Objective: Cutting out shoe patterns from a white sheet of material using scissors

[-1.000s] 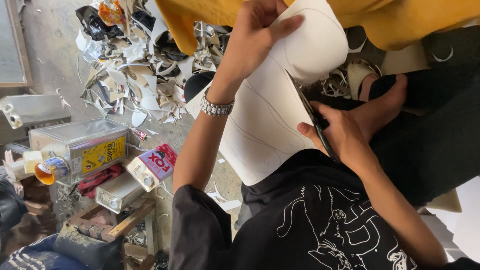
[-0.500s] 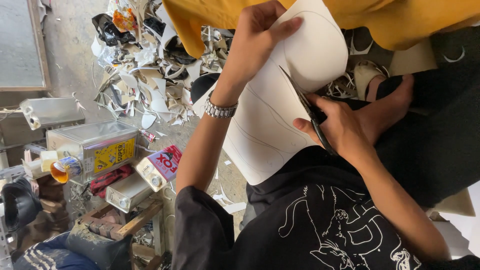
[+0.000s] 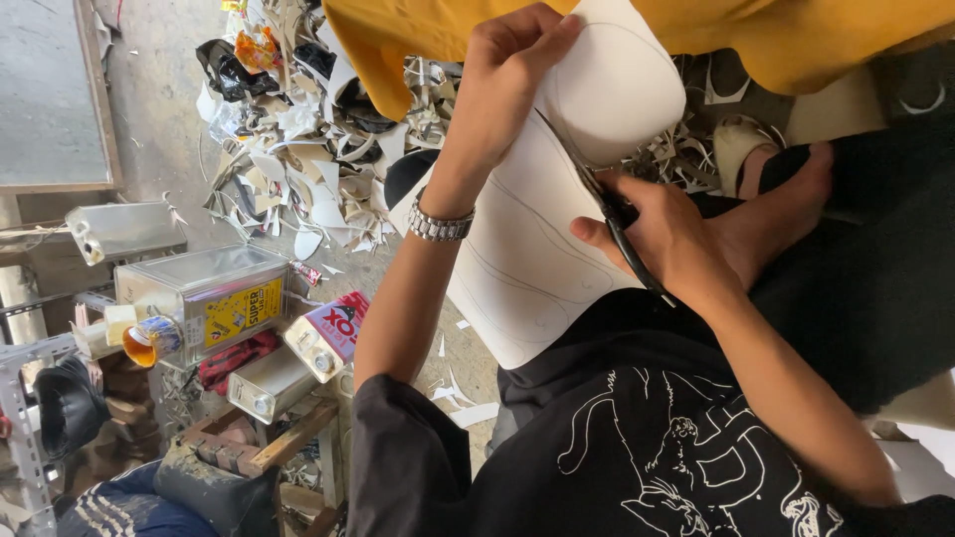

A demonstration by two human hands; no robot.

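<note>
My left hand (image 3: 502, 89), with a metal watch on its wrist, grips the upper edge of a white sheet (image 3: 527, 268) that has curved pencil lines drawn on it. My right hand (image 3: 676, 244) holds black scissors (image 3: 597, 194). Their blades are in the sheet's right side, between a rounded top part and the larger lower part. The sheet is held up over my lap, in front of my black printed shirt.
A heap of white and dark offcuts (image 3: 298, 169) covers the floor at upper left. Rectangular metal cans (image 3: 199, 293) and a red-labelled can (image 3: 323, 333) stand at left by a wooden crate. A bare foot (image 3: 786, 199) and a yellow cloth (image 3: 796, 40) are at right.
Both hands keep their grip. The view has shifted a little, and the scissors sit slightly further up along the sheet's cut.
</note>
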